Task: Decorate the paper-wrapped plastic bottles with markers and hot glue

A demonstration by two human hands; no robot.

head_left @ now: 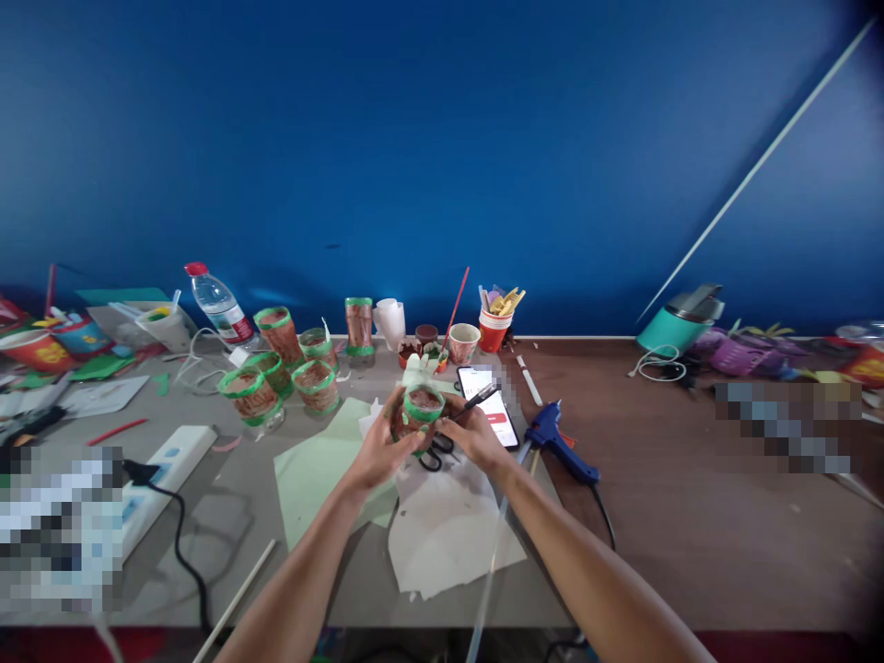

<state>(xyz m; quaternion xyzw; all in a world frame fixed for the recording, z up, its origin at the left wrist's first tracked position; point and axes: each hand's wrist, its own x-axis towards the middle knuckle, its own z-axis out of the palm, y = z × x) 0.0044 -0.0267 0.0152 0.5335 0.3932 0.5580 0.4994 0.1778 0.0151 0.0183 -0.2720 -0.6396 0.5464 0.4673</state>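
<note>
Held cup (424, 405), seemingly unfinished: left hand (384, 440) curled round it, right hand (473, 433) gripping pen-like tool (482, 397); left of cup, banded cups (316, 390), apparently done.

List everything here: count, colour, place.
Standing pots: six, brown-green, left
Held pot: one, brown-green, centre
Other cups: several, mixed colours, back
Bottle: one, transparent, back left
Power strip: one, white, left
Phone: one, screen white, centre
Glue gun: one, blue, right of phone
Pen: one, black, by phone
Scissors: one, black, below held pot
Paper: at least one, white, front
Sheet: one, pale green, left of paper
Appliance: one, teal, back right
Basket: one, purple, far right
Table: one, grey-brown, beneath
Wall: one, blue, behind
Small or pixelated items: uncountable
Left hand: one, bare, on held pot
Right hand: one, bare, at held pot
</note>
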